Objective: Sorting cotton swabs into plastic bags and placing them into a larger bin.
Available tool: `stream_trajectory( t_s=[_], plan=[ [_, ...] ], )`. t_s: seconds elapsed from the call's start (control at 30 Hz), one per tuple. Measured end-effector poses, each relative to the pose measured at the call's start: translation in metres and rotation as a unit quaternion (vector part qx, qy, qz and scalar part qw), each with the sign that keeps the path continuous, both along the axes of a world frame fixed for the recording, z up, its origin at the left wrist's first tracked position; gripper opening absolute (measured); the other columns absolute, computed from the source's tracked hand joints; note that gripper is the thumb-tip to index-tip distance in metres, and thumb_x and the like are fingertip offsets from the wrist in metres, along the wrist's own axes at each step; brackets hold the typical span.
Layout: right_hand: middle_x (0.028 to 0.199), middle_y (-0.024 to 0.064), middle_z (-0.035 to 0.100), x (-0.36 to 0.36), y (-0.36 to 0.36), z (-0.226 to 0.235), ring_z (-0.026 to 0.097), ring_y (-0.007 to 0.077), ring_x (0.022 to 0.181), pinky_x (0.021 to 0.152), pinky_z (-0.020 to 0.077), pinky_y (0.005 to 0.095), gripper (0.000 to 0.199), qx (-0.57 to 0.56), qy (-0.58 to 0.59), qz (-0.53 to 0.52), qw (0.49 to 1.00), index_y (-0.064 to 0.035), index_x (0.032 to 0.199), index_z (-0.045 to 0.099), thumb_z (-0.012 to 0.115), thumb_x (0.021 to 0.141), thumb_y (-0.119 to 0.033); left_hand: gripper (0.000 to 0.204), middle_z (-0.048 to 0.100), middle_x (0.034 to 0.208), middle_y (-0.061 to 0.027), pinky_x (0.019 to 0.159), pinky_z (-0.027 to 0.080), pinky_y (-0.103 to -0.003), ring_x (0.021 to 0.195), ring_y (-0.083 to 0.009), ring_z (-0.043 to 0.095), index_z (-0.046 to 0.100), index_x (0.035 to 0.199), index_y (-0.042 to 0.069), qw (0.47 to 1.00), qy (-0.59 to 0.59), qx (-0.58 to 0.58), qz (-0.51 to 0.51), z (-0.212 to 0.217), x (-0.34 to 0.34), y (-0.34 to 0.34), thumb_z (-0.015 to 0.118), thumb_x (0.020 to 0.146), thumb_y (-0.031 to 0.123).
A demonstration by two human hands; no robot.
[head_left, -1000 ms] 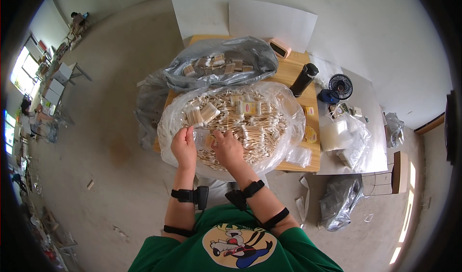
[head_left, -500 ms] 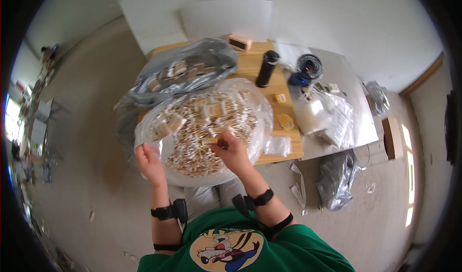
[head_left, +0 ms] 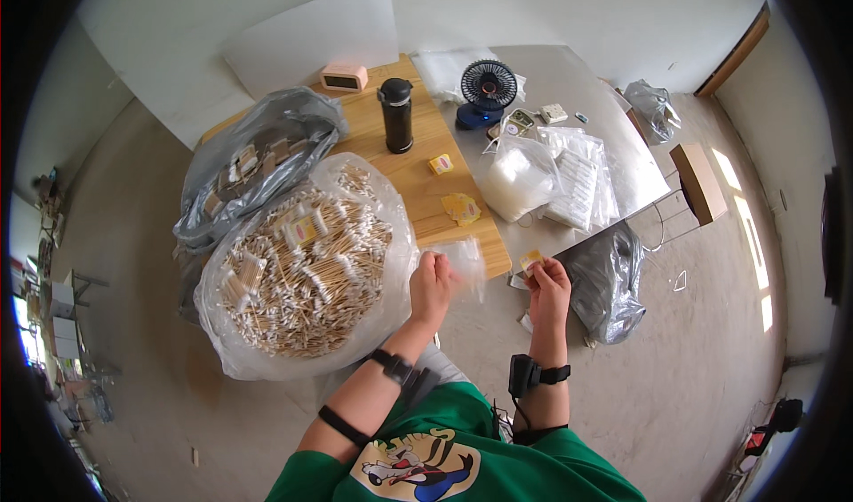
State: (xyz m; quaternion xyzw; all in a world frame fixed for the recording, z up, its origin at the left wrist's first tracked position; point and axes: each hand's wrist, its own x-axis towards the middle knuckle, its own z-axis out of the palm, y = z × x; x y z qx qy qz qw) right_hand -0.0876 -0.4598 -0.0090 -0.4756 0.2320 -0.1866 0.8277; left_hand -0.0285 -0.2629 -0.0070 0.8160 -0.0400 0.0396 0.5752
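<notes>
My left hand (head_left: 431,286) is closed at the table's front edge, to the right of the big bag of swabs. From its fingers a clear plastic bag (head_left: 468,275) extends, partly blurred and overlapping other clear bags there. My right hand (head_left: 550,290) pinches a small yellow card (head_left: 530,260) just off the table's right corner. A heap of cotton swabs (head_left: 333,271) fills a large clear bag (head_left: 209,329) to the left. A small bundle with a yellow card (head_left: 300,230) lies on the heap.
Behind the swabs sits a grey bag (head_left: 298,111) of brown pieces. The wooden table (head_left: 435,222) also holds a black bottle (head_left: 397,120), a pink clock (head_left: 344,77) and yellow cards (head_left: 461,208). A fan (head_left: 488,89) and plastic packs (head_left: 573,187) stand right; a grey bag (head_left: 613,284) hangs below.
Both hands have moved right, away from over the swabs to the table's right front corner. The yellow card travelled with my right hand. My view has turned right.
</notes>
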Motion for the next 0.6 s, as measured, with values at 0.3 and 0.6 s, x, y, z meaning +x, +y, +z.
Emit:
stream_trajectory(
  t_s=[0.3, 0.6],
  plan=[
    [0.083, 0.002, 0.062, -0.005, -0.02, -0.03, 0.057, 0.0085, 0.067, 0.058, 0.0452, 0.0204, 0.012, 0.027, 0.076, -0.024, 0.996, -0.0032, 0.1, 0.06, 0.059, 0.087, -0.005, 0.018, 0.061, 0.068, -0.0144, 0.06, 0.045, -0.045, 0.065, -0.0355, 0.06, 0.046, 0.089, 0.003, 0.984, 0.043, 0.138, 0.1, -0.072, 0.041, -0.018, 0.041, 0.096, 0.018],
    [0.075, -0.0013, 0.059, 0.079, -0.005, -0.055, 0.054, 0.0064, 0.064, 0.056, 0.043, 0.0203, 0.023, -0.175, 0.115, 0.091, 0.974, -0.0021, 0.107, 0.059, 0.062, 0.085, -0.005, 0.028, 0.049, 0.123, -0.0207, 0.095, 0.039, -0.047, 0.115, -0.0366, 0.047, 0.05, 0.113, 0.002, 0.952, -0.136, 0.271, 0.045, -0.061, 0.028, -0.017, 0.053, 0.085, 0.005]
  ],
)
